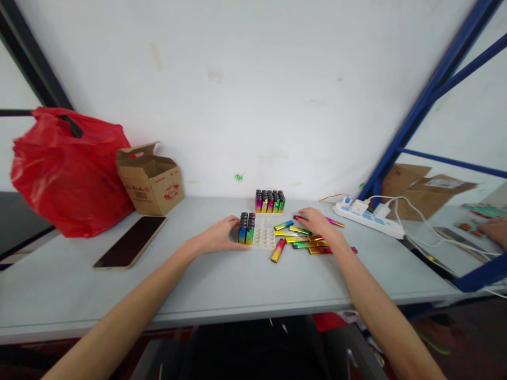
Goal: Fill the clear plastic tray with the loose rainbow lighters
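Note:
My left hand (219,235) rests at the left side of a white tray with round sockets (264,238), thumb along its front and fingers behind, gripping it. Upright lighters (246,229) with black tops and shiny blue-green bodies fill the tray's left columns; the sockets to their right hold nothing. My right hand (316,222) reaches over the loose lighters, its fingertips closed on a dark red lighter (300,217). Beneath and around that hand lies a loose pile of metallic lighters (304,238). One red-yellow lighter (278,250) lies apart, close to the tray's front right corner.
Behind the tray stands a filled block of lighters (270,202) near the wall. On the left are a phone (132,241), an open cardboard box (152,182) and a red plastic bag (75,169). A power strip (368,218) with cables lies right. Another person's hand (495,231) shows far right.

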`<state>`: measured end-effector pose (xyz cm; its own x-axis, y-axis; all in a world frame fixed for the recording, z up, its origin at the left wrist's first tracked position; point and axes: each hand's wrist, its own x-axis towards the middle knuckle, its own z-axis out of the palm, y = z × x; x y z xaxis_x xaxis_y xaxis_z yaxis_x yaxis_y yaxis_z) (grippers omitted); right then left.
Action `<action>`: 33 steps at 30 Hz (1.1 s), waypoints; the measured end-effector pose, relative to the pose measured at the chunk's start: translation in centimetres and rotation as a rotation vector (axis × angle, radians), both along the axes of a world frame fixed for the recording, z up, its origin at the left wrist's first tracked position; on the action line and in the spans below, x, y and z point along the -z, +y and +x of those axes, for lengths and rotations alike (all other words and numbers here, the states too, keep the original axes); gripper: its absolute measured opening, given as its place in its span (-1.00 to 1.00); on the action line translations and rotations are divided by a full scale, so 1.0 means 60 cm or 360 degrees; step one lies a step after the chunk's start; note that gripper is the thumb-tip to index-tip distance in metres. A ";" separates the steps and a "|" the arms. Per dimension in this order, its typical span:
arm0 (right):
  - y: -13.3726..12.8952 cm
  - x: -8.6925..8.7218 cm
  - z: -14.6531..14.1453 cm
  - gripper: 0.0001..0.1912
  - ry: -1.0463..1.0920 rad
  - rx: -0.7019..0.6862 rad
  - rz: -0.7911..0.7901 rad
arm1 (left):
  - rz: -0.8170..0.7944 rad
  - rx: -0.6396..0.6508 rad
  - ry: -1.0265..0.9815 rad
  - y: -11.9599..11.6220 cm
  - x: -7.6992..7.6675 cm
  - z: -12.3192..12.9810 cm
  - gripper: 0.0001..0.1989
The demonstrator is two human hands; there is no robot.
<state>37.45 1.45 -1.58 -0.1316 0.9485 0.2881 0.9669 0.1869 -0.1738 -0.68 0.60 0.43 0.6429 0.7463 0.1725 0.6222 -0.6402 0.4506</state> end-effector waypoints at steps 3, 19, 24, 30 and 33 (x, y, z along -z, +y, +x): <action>0.006 0.006 0.005 -0.87 0.0124 -0.0042 -0.0037 | -0.0058 0.0056 -0.0014 0.002 -0.005 -0.008 -0.21; -0.025 -0.022 -0.109 -0.49 0.1929 -0.0414 -0.0251 | 0.0016 -0.0015 -0.0074 -0.004 0.002 0.004 -0.19; -0.040 -0.021 -0.133 -0.45 0.1760 -0.0361 -0.0067 | 0.0033 -0.0015 -0.0070 -0.004 0.002 0.003 -0.19; -0.043 -0.014 -0.151 -0.47 0.1526 -0.0281 0.0196 | -0.0017 0.0020 -0.0109 -0.007 0.004 0.007 -0.14; -0.044 -0.011 -0.160 -0.50 0.1455 -0.0224 0.0265 | -0.0026 0.0020 -0.0121 -0.009 0.003 0.009 -0.14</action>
<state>27.87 -1.20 -0.92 0.1022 0.8784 0.4668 0.4350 0.3826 -0.8151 -0.12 0.04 0.26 0.6379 0.7413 0.2088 0.5777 -0.6399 0.5067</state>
